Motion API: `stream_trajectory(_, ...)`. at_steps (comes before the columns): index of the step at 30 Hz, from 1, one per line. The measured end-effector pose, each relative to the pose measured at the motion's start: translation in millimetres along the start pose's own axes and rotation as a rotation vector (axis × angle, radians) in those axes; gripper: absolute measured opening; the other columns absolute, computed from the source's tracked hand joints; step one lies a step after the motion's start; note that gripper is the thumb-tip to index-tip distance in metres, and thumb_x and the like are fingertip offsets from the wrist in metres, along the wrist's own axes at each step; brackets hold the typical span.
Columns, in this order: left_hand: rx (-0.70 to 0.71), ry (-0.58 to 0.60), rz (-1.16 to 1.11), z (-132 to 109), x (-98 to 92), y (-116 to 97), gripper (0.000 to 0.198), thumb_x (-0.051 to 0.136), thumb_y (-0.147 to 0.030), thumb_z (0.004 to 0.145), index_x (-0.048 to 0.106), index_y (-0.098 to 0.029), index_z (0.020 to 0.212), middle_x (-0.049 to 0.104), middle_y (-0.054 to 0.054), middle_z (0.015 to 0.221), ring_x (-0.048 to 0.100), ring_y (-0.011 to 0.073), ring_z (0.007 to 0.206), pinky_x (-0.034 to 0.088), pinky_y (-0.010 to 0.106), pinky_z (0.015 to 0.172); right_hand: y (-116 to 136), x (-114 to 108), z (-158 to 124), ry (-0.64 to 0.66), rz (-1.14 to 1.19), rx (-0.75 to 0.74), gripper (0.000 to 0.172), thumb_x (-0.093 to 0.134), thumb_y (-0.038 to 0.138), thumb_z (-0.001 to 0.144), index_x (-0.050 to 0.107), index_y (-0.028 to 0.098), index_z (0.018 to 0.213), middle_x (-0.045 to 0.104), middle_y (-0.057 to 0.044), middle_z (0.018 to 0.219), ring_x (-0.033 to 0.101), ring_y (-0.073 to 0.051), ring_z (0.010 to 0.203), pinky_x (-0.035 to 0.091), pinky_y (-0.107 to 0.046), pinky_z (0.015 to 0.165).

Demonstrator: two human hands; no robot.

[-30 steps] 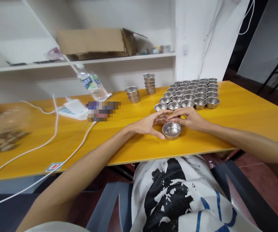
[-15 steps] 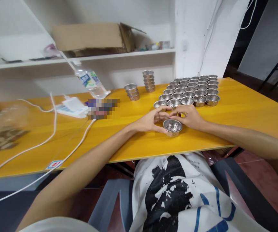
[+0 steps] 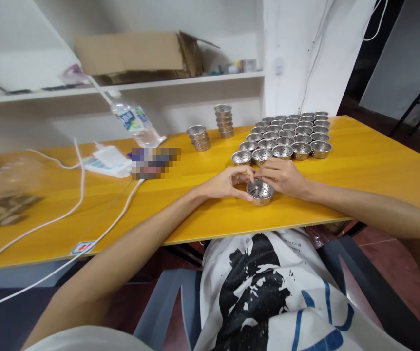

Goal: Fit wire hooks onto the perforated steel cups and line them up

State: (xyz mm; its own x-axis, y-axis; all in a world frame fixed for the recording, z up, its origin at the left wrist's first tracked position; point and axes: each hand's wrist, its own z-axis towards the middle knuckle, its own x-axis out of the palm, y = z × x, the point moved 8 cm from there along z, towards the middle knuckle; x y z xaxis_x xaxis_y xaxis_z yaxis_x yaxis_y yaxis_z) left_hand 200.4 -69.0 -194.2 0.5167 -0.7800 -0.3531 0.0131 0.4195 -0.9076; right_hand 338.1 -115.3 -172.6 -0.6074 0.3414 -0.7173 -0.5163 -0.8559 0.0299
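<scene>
A small perforated metal cup (image 3: pixel 260 196) sits upright on the yellow table near its front edge. My left hand (image 3: pixel 228 184) curves around the cup's left side, thumb against the wall and fingers behind the rim. Over the cup's back right rim, my right hand (image 3: pixel 285 178) is closed, its fingertips pinched together and meeting the left fingers. Whatever lies in that pinch is hidden. Just beyond my hands stand several rows of matching metal cups (image 3: pixel 283 152), open side up.
Two stacks of cups, a short stack (image 3: pixel 198 138) and a taller stack (image 3: pixel 224 122), stand at the back. Left of them are a tilted plastic bottle (image 3: pixel 137 122), a white box (image 3: pixel 110 158) and a white cable (image 3: pixel 125 207). A cardboard box (image 3: pixel 133 52) rests on the shelf.
My right hand's fingers have drawn in closer over the cup's rim, covering the gap seen before. The cup and my left hand stay nearly where they were; the view shifts slightly.
</scene>
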Motion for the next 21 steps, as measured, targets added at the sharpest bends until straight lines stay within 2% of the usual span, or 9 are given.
stream_trajectory(3, 0.026, 0.011, 0.065, 0.8, -0.4, -5.6, 0.045, 0.104, -0.034, 0.071, 0.082, -0.017, 0.107, 0.072, 0.012, 0.125, 0.073, 0.0268, 0.117, 0.057, 0.049, 0.112, -1.8, -0.9, -0.7, -0.007, 0.002, 0.027, 0.033, 0.052, 0.027, 0.114, 0.085, 0.023, 0.114, 0.080, -0.011, 0.108, 0.070, -0.022, 0.096, 0.057, -0.037, 0.084)
stream_trajectory(5, 0.026, 0.010, 0.075, 1.1, -0.6, -6.3, 0.049, 0.104, -0.035, 0.072, 0.085, -0.019, 0.113, 0.073, 0.014, 0.131, 0.073, 0.0288, 0.122, 0.056, 0.052, 0.115, -3.1, -2.7, -0.9, -0.024, 0.003, 0.046, 0.034, 0.052, 0.030, 0.114, 0.084, 0.023, 0.124, 0.078, -0.011, 0.112, 0.070, -0.021, 0.093, 0.056, -0.035, 0.078)
stream_trajectory(10, 0.017, 0.009, 0.081, 1.6, -2.2, -6.8, 0.054, 0.104, -0.036, 0.072, 0.086, -0.021, 0.120, 0.075, 0.016, 0.137, 0.073, 0.0307, 0.126, 0.055, 0.052, 0.117, -2.9, -9.1, 2.9, -0.026, 0.136, 0.060, 0.035, 0.053, 0.032, 0.112, 0.085, 0.022, 0.126, 0.077, -0.009, 0.099, 0.064, -0.018, 0.077, 0.050, -0.031, 0.071)
stream_trajectory(13, 0.020, 0.044, 0.091, 2.0, -3.1, -8.6, 0.046, 0.103, -0.035, 0.074, 0.088, -0.020, 0.115, 0.078, 0.015, 0.132, 0.075, 0.0288, 0.120, 0.057, 0.049, 0.114, -0.9, -7.4, 5.1, 0.084, 0.371, 0.079, 0.036, 0.054, 0.036, 0.112, 0.084, 0.022, 0.126, 0.081, -0.006, 0.098, 0.063, -0.014, 0.073, 0.048, -0.028, 0.072)
stream_trajectory(16, 0.018, 0.062, 0.107, 2.1, -5.8, -7.8, 0.044, 0.103, -0.035, 0.074, 0.089, -0.022, 0.113, 0.078, 0.014, 0.131, 0.075, 0.0282, 0.120, 0.058, 0.047, 0.112, -0.8, -2.0, 4.3, 0.216, 0.547, 0.155, 0.039, 0.058, 0.047, 0.111, 0.085, 0.020, 0.123, 0.083, -0.003, 0.095, 0.062, -0.012, 0.070, 0.044, -0.025, 0.068)
stream_trajectory(21, 0.005, 0.055, 0.107, 1.0, -8.8, -2.4, 0.045, 0.103, -0.034, 0.074, 0.089, -0.025, 0.116, 0.076, 0.014, 0.137, 0.074, 0.0285, 0.123, 0.056, 0.049, 0.115, 1.0, 2.6, 5.0, 0.306, 0.628, 0.201, 0.037, 0.071, 0.053, 0.103, 0.082, 0.018, 0.097, 0.074, 0.000, 0.080, 0.053, -0.010, 0.065, 0.039, -0.025, 0.064)
